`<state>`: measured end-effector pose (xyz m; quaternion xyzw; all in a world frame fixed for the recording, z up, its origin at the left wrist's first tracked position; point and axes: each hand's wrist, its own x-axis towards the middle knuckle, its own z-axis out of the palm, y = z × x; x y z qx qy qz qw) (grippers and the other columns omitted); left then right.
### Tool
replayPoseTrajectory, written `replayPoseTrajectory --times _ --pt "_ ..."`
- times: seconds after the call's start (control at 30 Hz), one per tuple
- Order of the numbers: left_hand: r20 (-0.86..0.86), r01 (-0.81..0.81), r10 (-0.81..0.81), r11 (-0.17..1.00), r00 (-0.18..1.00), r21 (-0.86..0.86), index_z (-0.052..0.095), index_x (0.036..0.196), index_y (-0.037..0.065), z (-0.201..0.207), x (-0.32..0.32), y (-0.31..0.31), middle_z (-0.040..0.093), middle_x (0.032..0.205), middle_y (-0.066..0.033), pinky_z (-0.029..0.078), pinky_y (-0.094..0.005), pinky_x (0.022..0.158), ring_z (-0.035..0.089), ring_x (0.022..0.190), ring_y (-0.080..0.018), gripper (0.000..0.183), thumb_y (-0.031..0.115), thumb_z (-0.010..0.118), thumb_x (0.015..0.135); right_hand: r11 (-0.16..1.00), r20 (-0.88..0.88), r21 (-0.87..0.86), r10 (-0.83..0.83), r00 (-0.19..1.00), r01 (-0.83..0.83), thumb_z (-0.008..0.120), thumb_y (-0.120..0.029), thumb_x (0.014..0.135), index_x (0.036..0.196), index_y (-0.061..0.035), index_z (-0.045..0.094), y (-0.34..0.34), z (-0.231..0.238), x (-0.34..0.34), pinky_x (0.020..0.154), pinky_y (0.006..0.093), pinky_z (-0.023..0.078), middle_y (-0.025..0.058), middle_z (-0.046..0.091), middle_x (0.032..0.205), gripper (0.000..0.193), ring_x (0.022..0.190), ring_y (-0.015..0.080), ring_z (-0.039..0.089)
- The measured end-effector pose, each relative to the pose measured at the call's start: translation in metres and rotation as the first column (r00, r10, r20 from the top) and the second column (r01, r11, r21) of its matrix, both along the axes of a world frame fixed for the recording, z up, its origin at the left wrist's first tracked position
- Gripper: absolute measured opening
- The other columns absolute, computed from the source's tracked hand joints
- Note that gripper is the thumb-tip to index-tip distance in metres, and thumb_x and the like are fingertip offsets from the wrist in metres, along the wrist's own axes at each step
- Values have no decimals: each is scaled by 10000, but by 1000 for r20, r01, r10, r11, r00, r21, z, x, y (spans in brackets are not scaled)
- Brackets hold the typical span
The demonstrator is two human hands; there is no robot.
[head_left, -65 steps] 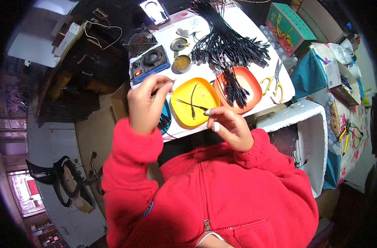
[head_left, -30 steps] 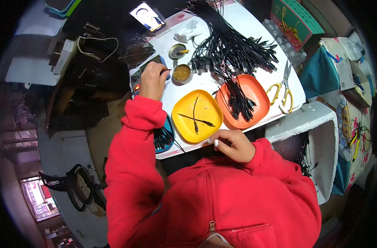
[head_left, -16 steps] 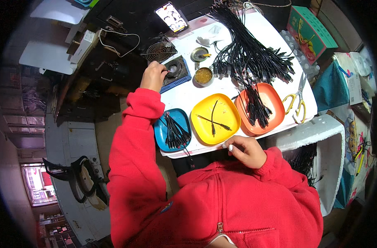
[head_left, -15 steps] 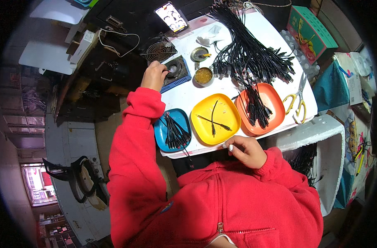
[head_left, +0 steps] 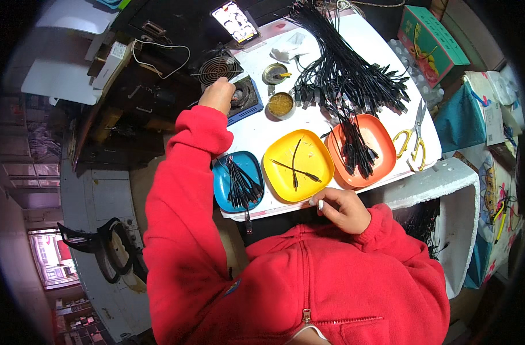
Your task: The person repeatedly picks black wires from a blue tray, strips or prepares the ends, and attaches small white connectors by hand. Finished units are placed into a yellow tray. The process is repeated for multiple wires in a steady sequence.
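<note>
My left hand is closed in a pinch at the near left side of a small blue-sided box with a dark round well in its top. What the fingers hold is hidden. My right hand is curled at the table's front edge, white coverings on its fingertips; whether anything is in it I cannot make out. Just beyond it, a yellow tray holds a few short black cables. Left of that stands a blue tray with a bunch of black cables.
An orange tray holds more cable ends, under a large pile of black cables. Yellow-handled scissors lie at the right edge. Behind are a tin of amber material, a round metal dish, a fan grille and a lit phone.
My left hand has turned over slightly and shifted a little toward the far side beside the blue-sided box. The right hand keeps its place.
</note>
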<state>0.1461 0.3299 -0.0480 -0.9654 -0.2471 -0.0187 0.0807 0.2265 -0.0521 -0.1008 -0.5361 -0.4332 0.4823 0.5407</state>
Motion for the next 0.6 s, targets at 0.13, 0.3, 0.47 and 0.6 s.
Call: replayPoseTrajectory --times 0.13,0.3,0.47,0.6 --pt "9 -2 2 999 1000 42 696 822 4 0 1 -2 600 863 -174 495 -424 749 616 832 -361 66 33 661 775 1000 -3 -21 -15 1000 15 511 -19 883 1004 -3 612 -5 1 -1 640 256 481 64 643 796 158 663 124 591" --pt "380 -8 61 990 923 -141 682 835 -9 35 -24 -27 628 782 -157 491 -371 664 622 709 -301 99 47 696 755 996 97 54 -71 993 66 523 -27 878 988 -1 616 -12 6 -2 603 261 469 75 613 721 146 622 127 575" --pt "537 302 593 454 600 -839 646 895 -59 81 -74 -106 560 704 7 381 -190 538 493 585 -65 98 23 659 844 993 205 108 -72 976 51 536 -62 899 997 0 615 -5 33 -9 625 269 481 81 633 759 140 663 150 610" --pt "502 650 742 119 444 -751 604 989 -37 103 -101 -187 569 762 -39 385 -214 548 485 607 -94 111 24 609 896 946 243 323 -95 965 12 564 -135 918 1135 -11 549 15 67 -33 705 317 493 148 619 968 250 846 251 624"
